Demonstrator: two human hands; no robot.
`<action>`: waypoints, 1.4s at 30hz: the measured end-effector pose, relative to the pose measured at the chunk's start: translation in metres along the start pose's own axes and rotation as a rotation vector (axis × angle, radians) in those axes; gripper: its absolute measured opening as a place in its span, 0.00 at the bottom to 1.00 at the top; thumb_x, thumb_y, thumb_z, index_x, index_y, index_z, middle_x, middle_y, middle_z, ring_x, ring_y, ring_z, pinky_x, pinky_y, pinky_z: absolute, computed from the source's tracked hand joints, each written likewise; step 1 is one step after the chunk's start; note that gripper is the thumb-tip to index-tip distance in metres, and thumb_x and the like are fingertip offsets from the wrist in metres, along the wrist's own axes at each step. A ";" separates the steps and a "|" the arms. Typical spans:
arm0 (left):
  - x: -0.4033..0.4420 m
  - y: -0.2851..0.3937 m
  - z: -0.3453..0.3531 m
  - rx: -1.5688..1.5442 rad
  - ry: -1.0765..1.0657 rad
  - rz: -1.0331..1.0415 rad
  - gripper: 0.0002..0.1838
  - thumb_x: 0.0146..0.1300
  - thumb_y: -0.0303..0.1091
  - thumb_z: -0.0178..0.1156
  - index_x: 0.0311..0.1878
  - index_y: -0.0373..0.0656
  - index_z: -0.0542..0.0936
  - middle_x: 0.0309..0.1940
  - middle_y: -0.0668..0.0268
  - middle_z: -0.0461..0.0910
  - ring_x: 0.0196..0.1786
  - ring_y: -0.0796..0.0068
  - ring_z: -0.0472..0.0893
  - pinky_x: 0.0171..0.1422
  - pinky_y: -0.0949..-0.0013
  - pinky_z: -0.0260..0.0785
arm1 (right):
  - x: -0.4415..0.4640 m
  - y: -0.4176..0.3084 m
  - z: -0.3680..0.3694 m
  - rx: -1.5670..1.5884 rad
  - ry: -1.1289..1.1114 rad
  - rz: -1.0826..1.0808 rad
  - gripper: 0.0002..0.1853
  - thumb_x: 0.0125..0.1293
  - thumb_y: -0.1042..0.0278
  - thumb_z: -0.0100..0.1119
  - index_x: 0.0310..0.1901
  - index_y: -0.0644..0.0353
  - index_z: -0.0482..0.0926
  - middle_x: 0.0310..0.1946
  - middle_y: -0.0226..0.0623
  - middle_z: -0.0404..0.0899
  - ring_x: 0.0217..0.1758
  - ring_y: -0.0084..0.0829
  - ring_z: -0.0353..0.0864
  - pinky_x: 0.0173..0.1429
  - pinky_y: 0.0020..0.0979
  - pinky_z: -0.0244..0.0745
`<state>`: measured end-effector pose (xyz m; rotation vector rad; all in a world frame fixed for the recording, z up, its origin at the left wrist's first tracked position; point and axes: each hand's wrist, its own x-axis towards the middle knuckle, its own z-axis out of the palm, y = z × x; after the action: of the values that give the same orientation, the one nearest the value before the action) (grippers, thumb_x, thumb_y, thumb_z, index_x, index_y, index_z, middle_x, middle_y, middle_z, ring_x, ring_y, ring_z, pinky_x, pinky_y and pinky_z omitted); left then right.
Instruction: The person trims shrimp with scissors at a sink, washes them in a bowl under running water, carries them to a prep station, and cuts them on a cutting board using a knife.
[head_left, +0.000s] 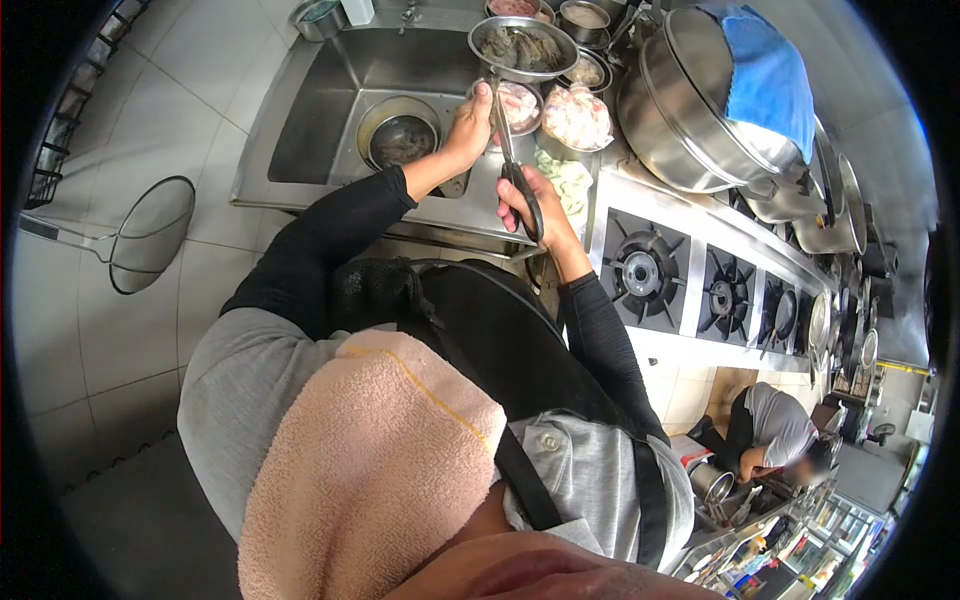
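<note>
My right hand (532,205) is wrapped around the black handles of a pair of scissors (505,130), whose metal blades point away from me. Close beside the blades, my left hand (470,125) has its fingers pinched together; what they hold is too small or hidden to make out. Just beyond the scissor tips sits a metal bowl (523,72) of dark greyish pieces that look like raw shrimp. A bowl of pale pink cut meat (519,105) is partly behind the blades. A container heaped with pale pieces (576,115) stands to its right.
At left is a steel sink (315,115) with a round pot (367,130) inside. A large steel pot (655,110) draped with a blue cloth (768,80) and gas burners (640,272) are on the right. A strainer (150,235) hangs left. Another person (780,425) bends over, lower right.
</note>
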<state>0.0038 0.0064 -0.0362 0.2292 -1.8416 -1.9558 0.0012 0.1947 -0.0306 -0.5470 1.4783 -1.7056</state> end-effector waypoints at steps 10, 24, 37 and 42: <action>-0.004 -0.014 -0.002 0.099 0.017 0.079 0.34 0.82 0.59 0.34 0.62 0.41 0.79 0.34 0.69 0.82 0.29 0.83 0.75 0.35 0.76 0.70 | -0.001 -0.002 -0.001 0.040 -0.008 0.009 0.17 0.70 0.55 0.68 0.40 0.59 0.73 0.19 0.30 0.76 0.15 0.22 0.71 0.20 0.23 0.66; -0.003 -0.001 -0.011 0.092 -0.048 0.100 0.32 0.82 0.57 0.35 0.70 0.44 0.75 0.24 0.73 0.73 0.26 0.83 0.70 0.34 0.75 0.67 | 0.013 -0.003 0.008 0.075 -0.008 0.033 0.20 0.67 0.51 0.70 0.42 0.59 0.74 0.19 0.31 0.76 0.14 0.21 0.72 0.19 0.23 0.67; -0.001 -0.007 -0.028 0.159 -0.070 0.100 0.30 0.82 0.57 0.36 0.56 0.42 0.79 0.22 0.72 0.71 0.26 0.82 0.70 0.34 0.74 0.67 | 0.014 -0.011 0.011 0.141 -0.028 0.084 0.24 0.68 0.45 0.68 0.44 0.61 0.75 0.20 0.33 0.77 0.15 0.22 0.73 0.19 0.23 0.68; -0.007 -0.012 -0.028 0.228 -0.008 -0.031 0.32 0.81 0.60 0.38 0.52 0.41 0.83 0.20 0.73 0.69 0.25 0.81 0.70 0.32 0.73 0.64 | 0.025 -0.022 0.016 0.048 0.037 0.035 0.20 0.68 0.51 0.70 0.41 0.61 0.76 0.20 0.32 0.76 0.14 0.20 0.71 0.18 0.23 0.66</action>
<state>0.0193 -0.0153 -0.0516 0.3219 -2.0778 -1.7675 -0.0082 0.1651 -0.0100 -0.4646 1.4605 -1.7276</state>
